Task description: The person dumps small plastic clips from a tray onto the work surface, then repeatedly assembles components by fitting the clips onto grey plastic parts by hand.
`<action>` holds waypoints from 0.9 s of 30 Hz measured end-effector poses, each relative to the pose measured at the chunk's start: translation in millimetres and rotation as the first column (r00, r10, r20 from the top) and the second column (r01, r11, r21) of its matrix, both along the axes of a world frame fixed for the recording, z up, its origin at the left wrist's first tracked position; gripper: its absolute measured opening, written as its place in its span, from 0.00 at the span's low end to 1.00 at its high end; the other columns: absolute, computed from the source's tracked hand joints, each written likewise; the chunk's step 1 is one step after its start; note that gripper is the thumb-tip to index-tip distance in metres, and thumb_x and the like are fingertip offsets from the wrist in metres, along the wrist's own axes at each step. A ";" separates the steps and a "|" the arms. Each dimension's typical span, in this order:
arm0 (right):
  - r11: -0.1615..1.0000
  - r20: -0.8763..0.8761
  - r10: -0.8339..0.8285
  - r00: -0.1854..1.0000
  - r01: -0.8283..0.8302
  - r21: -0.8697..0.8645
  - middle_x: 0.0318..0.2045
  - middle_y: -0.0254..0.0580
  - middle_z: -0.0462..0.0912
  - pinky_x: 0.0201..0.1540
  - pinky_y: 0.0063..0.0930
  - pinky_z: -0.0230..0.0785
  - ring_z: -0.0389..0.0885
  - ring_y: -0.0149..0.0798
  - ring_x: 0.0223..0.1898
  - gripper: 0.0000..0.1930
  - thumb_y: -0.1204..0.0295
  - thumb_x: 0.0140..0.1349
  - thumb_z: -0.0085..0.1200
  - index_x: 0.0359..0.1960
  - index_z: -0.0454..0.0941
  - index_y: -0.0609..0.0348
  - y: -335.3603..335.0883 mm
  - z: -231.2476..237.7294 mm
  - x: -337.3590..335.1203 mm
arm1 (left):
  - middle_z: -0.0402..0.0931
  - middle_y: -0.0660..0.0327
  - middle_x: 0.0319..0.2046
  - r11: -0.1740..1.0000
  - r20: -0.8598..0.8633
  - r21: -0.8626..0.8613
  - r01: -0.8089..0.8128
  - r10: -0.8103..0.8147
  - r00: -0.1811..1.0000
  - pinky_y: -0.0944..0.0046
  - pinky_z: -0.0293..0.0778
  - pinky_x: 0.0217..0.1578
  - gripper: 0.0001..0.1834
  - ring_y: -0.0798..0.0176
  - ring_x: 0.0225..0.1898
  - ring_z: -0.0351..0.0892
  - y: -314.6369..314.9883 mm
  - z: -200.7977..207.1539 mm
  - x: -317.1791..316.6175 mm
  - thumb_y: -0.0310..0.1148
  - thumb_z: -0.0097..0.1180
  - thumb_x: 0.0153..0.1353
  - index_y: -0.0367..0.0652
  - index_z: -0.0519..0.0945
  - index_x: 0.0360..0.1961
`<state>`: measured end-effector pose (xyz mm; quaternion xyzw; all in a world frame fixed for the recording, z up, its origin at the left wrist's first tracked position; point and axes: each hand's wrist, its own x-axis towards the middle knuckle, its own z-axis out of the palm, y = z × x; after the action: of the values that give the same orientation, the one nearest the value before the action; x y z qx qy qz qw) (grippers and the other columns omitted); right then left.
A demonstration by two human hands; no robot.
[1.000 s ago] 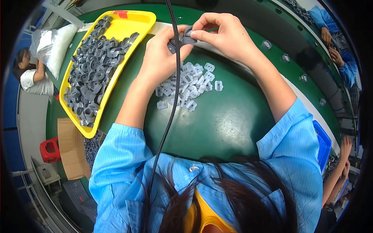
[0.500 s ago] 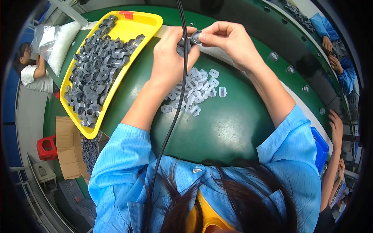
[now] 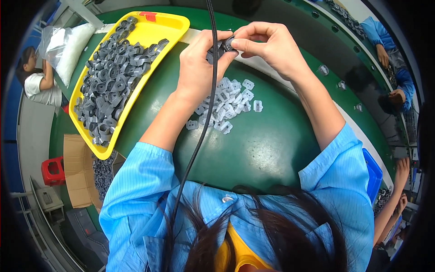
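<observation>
Above the far part of the green bench, both hands meet at a small dark grey plastic part [image 3: 222, 47] with a round recess. My left hand [image 3: 198, 62] is closed around it, gripping it between thumb and fingers. Against its right end, my right hand [image 3: 271, 47] is pinched with thumb and fingertips; anything small between them is hidden. Nearer to me lies a loose pile of small translucent white plastic pieces [image 3: 230, 102]. To the left of my forearm, a yellow tray [image 3: 159, 31] carries many grey plastic parts [image 3: 111, 84].
A black cable [image 3: 199, 145] hangs down across the view in front of my left hand. A cardboard box [image 3: 76, 170] with dark parts stands at the lower left, beside a red stool [image 3: 53, 171]. Clear parts [image 3: 341, 85] sit along the conveyor at right. Co-workers sit around.
My right fingers have shifted slightly right and pressed in closer to the grey part. The clear parts along the right have moved down the line. A co-worker's arm at right has shifted lower.
</observation>
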<state>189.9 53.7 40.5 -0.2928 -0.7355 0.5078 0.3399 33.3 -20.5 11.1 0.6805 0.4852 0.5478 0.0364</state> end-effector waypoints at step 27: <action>0.930 -0.206 0.189 0.960 -0.242 -0.277 0.28 0.31 0.75 0.35 0.17 0.65 0.71 0.25 0.30 0.09 0.76 0.51 0.50 0.36 0.73 0.59 7.7 10.4 10.8 | 0.78 0.61 0.36 0.775 0.549 -0.398 0.492 -0.229 0.804 0.71 0.72 0.32 0.16 0.71 0.35 0.77 -2.5 25.2 -10.1 0.28 0.62 0.52 0.39 0.75 0.43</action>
<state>200.7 61.4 50.9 -0.2120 -0.6451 0.6713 0.2971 23.2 -23.0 36.4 0.5726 0.4467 0.5250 0.4438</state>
